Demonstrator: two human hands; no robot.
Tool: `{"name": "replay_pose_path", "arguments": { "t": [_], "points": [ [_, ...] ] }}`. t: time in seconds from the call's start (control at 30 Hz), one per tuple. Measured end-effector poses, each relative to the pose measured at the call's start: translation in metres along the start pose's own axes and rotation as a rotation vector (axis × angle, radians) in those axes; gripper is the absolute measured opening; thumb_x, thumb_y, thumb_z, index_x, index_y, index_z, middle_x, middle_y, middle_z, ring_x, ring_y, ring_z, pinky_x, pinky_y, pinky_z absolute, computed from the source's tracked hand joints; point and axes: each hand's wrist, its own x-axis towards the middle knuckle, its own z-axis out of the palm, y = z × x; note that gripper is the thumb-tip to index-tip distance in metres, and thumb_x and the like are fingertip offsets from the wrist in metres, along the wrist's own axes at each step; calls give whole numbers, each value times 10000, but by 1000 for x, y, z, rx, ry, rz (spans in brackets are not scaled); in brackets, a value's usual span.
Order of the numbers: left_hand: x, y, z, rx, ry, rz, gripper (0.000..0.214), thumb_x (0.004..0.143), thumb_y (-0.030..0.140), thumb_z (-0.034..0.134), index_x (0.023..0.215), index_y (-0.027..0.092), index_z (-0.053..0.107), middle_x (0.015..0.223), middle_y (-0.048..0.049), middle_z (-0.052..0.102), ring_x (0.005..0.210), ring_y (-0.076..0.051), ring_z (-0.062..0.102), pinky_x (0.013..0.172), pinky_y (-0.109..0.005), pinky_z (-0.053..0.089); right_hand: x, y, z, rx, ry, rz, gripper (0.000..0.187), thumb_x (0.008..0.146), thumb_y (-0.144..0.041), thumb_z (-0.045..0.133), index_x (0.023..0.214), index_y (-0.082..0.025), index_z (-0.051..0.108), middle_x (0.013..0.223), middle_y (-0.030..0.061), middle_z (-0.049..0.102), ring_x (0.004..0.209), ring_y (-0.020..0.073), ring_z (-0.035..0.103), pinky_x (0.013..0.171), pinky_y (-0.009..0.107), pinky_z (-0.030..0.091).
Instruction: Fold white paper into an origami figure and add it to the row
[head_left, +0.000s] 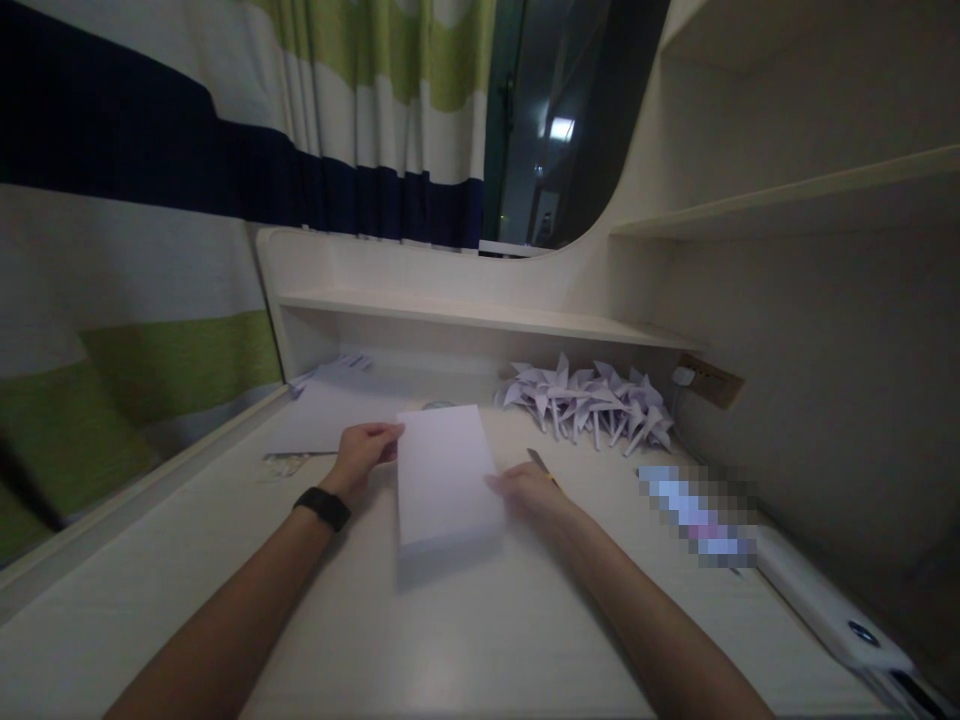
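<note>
A white sheet of paper [442, 480] is held up a little above the desk, tilted, with its shadow below the near edge. My left hand [366, 458] pinches its upper left edge between thumb and fingers; a dark band is on that wrist. My right hand [529, 490] grips the right edge lower down, and its fingers are slightly blurred. Just beyond the right hand lies a knife-like tool [541, 466], dark with a bit of yellow, partly hidden by the hand. Whether the paper is one sheet or folded, I cannot tell.
White paper pinwheels [589, 400] are heaped at the back right. A stack of white paper [322, 405] lies at the back left. On the right are a blurred-out device [697, 515], a long white object [825, 600] and a wall socket [709, 380]. A low shelf [450, 312] runs along the back.
</note>
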Motion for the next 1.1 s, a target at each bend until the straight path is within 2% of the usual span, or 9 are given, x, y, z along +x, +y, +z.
{"name": "replay_pose_path", "arguments": {
  "t": [0.2,0.33,0.5,0.63,0.83,0.93,1.0,1.1],
  "points": [
    [-1,0,2,-19,21,-39,227,550,277,793,645,118,662,502,-32,598,482,-155,567,465,-266,447,6,7,-2,-73,6,-35,380,830,-391,659,556,-134,602,455,26,597,348,101,507,345,196,393],
    [-2,-1,1,-24,28,-48,235,549,272,792,658,110,661,521,-45,615,481,-155,571,464,-268,455,10,12,-4,-80,-64,-28,370,804,-426,690,599,-126,617,484,34,617,376,95,529,366,180,426],
    [-1,-2,0,-26,30,-47,230,542,260,795,655,115,657,528,-47,620,490,-160,583,470,-271,469,15,18,-7,-63,-64,-16,334,787,-402,707,618,-131,607,476,29,616,388,106,544,363,181,449],
    [2,-5,0,-26,29,-43,224,547,260,795,649,118,657,518,-45,613,481,-157,577,464,-269,466,16,19,-9,-35,-156,-6,370,789,-469,690,694,-116,637,522,41,636,453,131,598,418,214,519],
    [7,-7,-3,-17,35,-41,243,552,282,798,662,106,672,556,-51,633,475,-138,560,452,-248,447,8,9,-9,-104,-154,2,325,759,-358,747,594,-133,580,418,-11,564,345,77,500,351,154,437],
    [10,-8,-5,-14,38,-42,248,558,299,797,657,109,672,550,-44,627,464,-128,547,448,-244,442,4,5,-8,-162,-153,32,372,839,-398,656,598,-121,596,429,15,590,330,81,514,327,146,404],
    [11,-9,-6,-17,43,-40,250,557,304,798,651,113,667,533,-37,616,461,-128,543,451,-245,444,2,4,-8,-155,-152,31,413,870,-447,603,634,-108,618,467,44,626,348,96,551,340,156,427],
    [14,-11,-8,-23,50,-36,277,537,309,809,662,106,666,562,-48,633,480,-131,557,466,-246,451,2,5,-8,-111,-186,20,371,822,-436,672,685,-93,637,531,64,669,408,116,609,402,174,489]
  ]
}}
